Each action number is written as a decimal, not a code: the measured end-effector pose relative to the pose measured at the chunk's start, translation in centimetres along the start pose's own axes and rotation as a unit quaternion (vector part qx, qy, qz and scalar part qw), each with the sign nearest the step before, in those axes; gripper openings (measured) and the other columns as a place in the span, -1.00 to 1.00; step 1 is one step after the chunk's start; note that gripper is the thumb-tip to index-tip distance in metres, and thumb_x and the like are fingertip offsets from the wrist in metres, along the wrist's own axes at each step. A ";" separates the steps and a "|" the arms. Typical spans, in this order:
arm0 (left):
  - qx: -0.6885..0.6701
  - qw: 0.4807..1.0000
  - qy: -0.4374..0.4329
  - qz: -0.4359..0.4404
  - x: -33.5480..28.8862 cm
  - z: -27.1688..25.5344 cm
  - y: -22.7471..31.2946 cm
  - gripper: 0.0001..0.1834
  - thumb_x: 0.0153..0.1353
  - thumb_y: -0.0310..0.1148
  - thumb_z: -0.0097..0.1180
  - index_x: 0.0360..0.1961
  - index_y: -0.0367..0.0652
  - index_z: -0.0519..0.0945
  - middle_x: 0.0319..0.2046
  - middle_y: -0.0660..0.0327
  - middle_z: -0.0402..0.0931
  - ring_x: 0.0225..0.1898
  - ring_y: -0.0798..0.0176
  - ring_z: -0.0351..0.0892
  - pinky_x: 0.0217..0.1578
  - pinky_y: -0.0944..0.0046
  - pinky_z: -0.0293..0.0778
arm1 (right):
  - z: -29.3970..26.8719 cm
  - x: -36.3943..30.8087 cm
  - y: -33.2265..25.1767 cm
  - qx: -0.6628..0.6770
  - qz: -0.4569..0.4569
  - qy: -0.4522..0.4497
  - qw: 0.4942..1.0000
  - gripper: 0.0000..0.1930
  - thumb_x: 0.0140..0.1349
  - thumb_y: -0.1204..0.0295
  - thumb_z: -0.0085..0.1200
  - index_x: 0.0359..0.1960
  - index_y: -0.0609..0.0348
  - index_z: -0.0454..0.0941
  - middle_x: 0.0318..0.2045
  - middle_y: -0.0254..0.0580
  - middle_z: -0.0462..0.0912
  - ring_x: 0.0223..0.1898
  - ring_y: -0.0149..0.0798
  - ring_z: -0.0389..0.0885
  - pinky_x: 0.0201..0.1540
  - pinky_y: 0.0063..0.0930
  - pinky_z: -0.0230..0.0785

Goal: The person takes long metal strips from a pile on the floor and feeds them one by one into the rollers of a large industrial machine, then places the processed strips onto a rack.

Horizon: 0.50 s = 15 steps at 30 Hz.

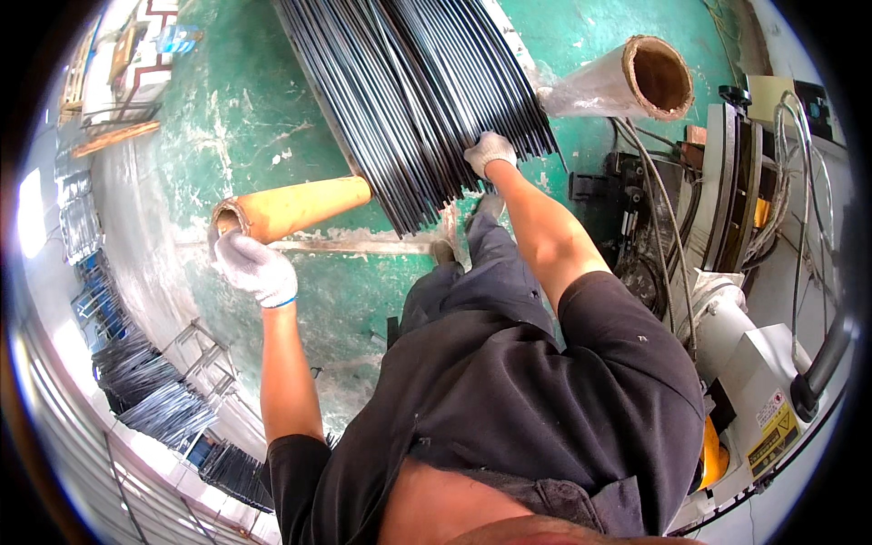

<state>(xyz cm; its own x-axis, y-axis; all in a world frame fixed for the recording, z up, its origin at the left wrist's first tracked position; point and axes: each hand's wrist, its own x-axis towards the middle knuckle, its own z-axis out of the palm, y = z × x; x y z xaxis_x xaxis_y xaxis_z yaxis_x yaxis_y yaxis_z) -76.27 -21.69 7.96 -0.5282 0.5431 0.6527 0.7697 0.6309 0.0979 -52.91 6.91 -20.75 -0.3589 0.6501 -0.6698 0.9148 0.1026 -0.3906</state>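
Note:
At the left, my left hand (258, 268) in a white knit glove grips the open near end of a yellow-orange tube (304, 208). The tube slants up to the right, its far end beside the rods. A wide row of long, thin black rods (409, 91) lies side by side in front of me. On their near ends at the right is my gloved right hand (490, 153), its fingers curled down over the rods. The fingertips are partly hidden.
A thick, plastic-wrapped hollow tube (658, 77) stands right of the rods. A machine (727, 182) with loose cables fills the right side. Bundles of rods (163, 400) lie at the lower left, near a metal frame (209, 359). My feet stand on the worn green floor (245, 118).

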 end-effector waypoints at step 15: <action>-0.318 0.929 -0.185 0.031 -5.4 -2.7 13.4 -0.72 0.25 -0.52 0.20 -0.01 -0.32 0.63 -0.05 0.05 0.61 0.11 0.07 0.58 0.16 0.03 0.51 | -6.7 -12.4 0.1 0.132 -0.024 -0.033 0.990 -0.34 0.41 -0.12 0.05 0.00 0.41 0.64 -0.20 0.42 0.71 -0.08 0.31 0.73 -0.02 0.02 0.54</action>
<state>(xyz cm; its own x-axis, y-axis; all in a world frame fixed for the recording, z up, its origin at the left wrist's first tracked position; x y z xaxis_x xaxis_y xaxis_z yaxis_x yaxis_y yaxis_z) -62.17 -17.67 7.76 -0.4730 0.7946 0.3806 0.7967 0.2014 0.5698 -47.16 3.89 -8.25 -0.4196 0.5978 -0.6830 0.8191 -0.0749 -0.5688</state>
